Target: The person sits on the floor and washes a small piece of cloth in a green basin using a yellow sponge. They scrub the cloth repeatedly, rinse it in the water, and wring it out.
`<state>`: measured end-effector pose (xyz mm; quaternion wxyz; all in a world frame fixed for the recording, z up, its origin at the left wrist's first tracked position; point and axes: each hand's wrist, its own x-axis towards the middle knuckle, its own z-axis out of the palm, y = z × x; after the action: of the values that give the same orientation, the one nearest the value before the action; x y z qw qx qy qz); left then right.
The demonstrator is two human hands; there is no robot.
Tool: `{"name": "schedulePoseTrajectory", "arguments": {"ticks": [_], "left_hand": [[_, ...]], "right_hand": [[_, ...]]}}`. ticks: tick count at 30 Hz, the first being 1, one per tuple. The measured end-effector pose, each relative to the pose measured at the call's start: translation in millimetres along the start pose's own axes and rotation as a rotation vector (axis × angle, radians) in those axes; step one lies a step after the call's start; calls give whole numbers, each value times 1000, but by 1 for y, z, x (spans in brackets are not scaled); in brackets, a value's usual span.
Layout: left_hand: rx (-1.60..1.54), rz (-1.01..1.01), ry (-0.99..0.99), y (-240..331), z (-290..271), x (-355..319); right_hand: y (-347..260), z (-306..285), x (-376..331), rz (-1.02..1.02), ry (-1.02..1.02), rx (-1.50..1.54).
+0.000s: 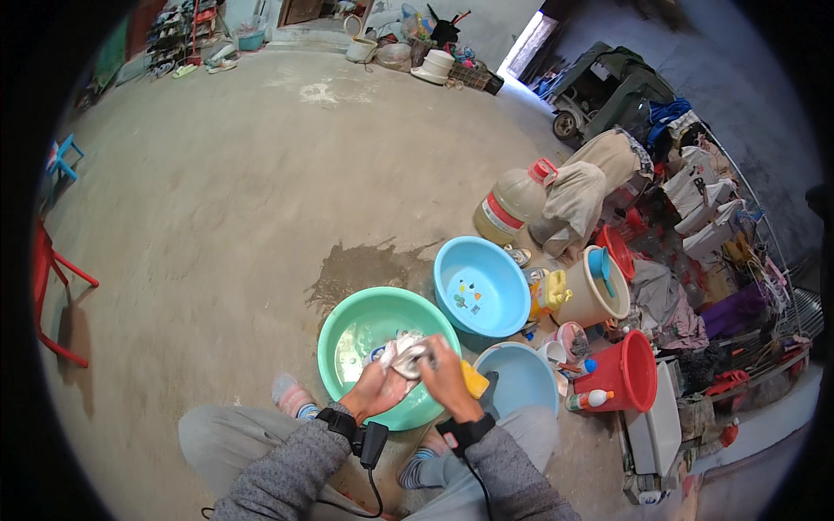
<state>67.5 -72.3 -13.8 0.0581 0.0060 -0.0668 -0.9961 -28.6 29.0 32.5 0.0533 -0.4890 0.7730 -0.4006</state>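
Note:
Over the light green basin (334,334), both my hands are closed on a small white-and-grey item that looks soft, like a cloth or a small shoe; its kind is partly hidden. My left hand (375,389) cups the item (404,358) from below. From the right, my right hand (446,378) bends its fingers onto its top. Shallow cloudy water and something white and blue show inside the basin. Beside my right hand, a yellow block (474,379) sits near the basin's right edge. Whether my right hand touches it, I cannot tell.
A blue basin (447,260) and a pale blue basin (532,358) stand to the right. Beyond them are a yellow bottle (549,295), a beige bucket (573,304), a red bucket (621,373) and a large jug (512,204). A red chair (43,286) stands at left.

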Motion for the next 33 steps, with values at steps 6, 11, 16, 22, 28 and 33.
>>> {"name": "schedulePoseTrajectory", "arguments": {"ticks": [6, 11, 16, 22, 28, 33], "left_hand": [[45, 26, 49, 0, 13, -3], [120, 34, -8, -2, 21, -2], [44, -4, -77, 0, 35, -2], [61, 33, -214, 5, 42, -12], [26, 21, -74, 9, 37, -19], [51, 42, -91, 9, 31, -19]], "right_hand": [[-13, -6, 3, 108, 177, -21], [-24, -14, -1, -65, 28, -29], [-39, -23, 2, -29, 96, -88], [-61, -27, 5, -8, 288, -92], [-33, -14, 4, -72, 118, -103], [7, -28, 5, 406, 141, 510]]}}
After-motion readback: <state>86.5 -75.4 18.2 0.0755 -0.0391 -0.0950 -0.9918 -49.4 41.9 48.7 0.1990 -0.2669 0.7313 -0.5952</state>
